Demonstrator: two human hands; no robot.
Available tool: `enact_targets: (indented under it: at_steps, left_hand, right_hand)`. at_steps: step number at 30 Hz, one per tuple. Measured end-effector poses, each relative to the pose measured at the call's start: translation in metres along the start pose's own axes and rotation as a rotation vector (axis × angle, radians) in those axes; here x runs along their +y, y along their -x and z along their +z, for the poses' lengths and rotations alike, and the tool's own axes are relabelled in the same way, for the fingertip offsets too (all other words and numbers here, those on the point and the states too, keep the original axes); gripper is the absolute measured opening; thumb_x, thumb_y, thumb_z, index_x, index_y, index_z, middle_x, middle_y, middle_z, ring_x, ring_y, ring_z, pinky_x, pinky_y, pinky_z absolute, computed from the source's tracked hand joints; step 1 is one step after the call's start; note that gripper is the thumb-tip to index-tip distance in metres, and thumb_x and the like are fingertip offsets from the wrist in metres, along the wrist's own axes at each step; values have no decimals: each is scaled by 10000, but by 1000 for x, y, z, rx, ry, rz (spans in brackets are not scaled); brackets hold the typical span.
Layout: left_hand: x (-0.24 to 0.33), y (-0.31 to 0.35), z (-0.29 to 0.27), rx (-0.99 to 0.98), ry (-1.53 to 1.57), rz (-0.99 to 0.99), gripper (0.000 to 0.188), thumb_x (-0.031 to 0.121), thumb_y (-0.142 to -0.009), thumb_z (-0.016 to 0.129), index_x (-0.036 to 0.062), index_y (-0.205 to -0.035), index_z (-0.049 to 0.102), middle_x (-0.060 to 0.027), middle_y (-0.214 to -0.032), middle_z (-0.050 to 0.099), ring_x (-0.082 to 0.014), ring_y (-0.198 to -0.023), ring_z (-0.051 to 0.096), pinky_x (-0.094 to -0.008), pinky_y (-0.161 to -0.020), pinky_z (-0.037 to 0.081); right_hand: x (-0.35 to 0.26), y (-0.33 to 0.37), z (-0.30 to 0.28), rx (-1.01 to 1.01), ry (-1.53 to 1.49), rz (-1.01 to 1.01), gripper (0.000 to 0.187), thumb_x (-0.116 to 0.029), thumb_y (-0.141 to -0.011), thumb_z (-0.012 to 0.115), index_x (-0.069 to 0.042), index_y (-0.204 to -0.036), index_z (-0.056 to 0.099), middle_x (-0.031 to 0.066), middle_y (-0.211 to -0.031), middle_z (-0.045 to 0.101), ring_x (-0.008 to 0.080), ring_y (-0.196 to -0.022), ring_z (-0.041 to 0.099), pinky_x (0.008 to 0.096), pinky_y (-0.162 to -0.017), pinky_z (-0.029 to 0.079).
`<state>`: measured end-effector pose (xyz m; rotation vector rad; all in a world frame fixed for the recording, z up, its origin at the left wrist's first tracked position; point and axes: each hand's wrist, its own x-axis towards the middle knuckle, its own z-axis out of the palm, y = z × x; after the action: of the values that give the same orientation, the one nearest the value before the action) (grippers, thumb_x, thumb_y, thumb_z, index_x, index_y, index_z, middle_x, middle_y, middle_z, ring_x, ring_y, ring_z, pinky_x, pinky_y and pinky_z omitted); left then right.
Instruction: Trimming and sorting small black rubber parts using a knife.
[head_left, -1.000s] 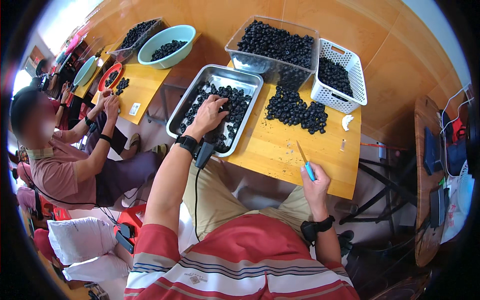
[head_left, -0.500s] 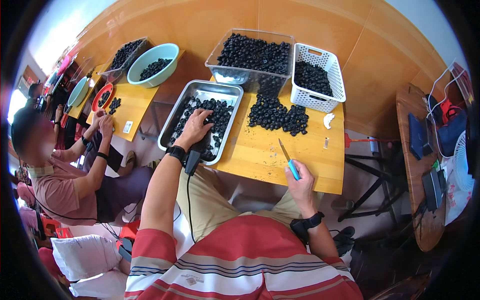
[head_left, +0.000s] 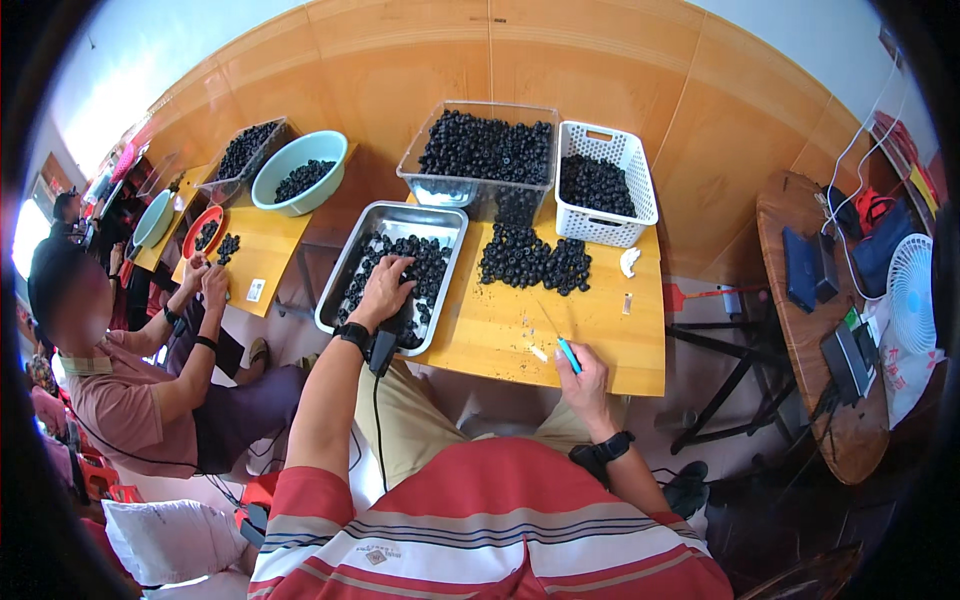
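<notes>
My left hand [head_left: 383, 292] lies palm down with its fingers stretched over small, round black parts [head_left: 428, 262], seemingly with a hole in each. These lie in a shallow metal tray [head_left: 455, 222] on the left of the yellow table. Whether a part is under my palm is hidden. Near the table's front edge, my right hand [head_left: 586, 388] is closed round the blue handle of a small knife [head_left: 569, 355]. Its thin blade points up and left over the tabletop, toward a loose pile of the same black parts [head_left: 530, 262].
Behind the pile stand a clear plastic bin [head_left: 478, 190] and a white perforated basket [head_left: 642, 205], both holding black parts. A crumpled white scrap [head_left: 629, 262] lies on the right. To my left, a person [head_left: 130, 370] works at another table with a light green basin [head_left: 335, 150].
The view has tilted, so the table sits slightly lower and further left. The knife has turned and its blade looks narrower. My left hand stays over the parts in the tray.
</notes>
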<state>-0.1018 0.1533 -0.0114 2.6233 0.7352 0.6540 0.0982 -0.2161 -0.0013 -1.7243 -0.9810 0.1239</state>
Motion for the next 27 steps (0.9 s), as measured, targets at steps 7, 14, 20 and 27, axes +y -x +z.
enact_targets:
  at_steps: [7, 14, 20, 27]
  left_hand:
    - [0, 1, 3, 17, -22, 19, 489, 111, -817, 718, 95, -1282, 567, -168, -1225, 551, -373, -1122, 540, -432, -988, 444]
    - [-6, 1, 3, 54, -25, 53, 502, 108, -809, 721, 93, -1284, 558, -161, -1222, 549, -365, -1107, 542, -424, -976, 449]
    - [-3, 2, 0, 46, 17, 35, 501, 104, -800, 726, 86, -1274, 566, -158, -1227, 547, -365, -1106, 542, -420, -979, 450]
    - [1, 3, -5, 42, 46, 5, 489, 98, -800, 724, 82, -1265, 572, -167, -1234, 543, -362, -1125, 538, -419, -996, 446]
  right_hand:
    - [2, 0, 3, 19, 2, 2, 267, -224, -940, 646, 36, -999, 667, 130, -739, 615, 193, -637, 565, 333, -613, 461]
    - [4, -6, 3, -47, 31, 84, 279, -248, -944, 638, 23, -996, 676, 152, -728, 613, 239, -631, 587, 353, -608, 464]
    - [3, -4, 5, -45, 18, 111, 262, -225, -940, 648, 34, -977, 672, 110, -680, 582, 154, -607, 540, 329, -577, 443]
    - [-3, -4, 7, -53, 46, 109, 263, -227, -941, 653, 33, -973, 672, 63, -645, 545, 101, -604, 489, 301, -561, 427]
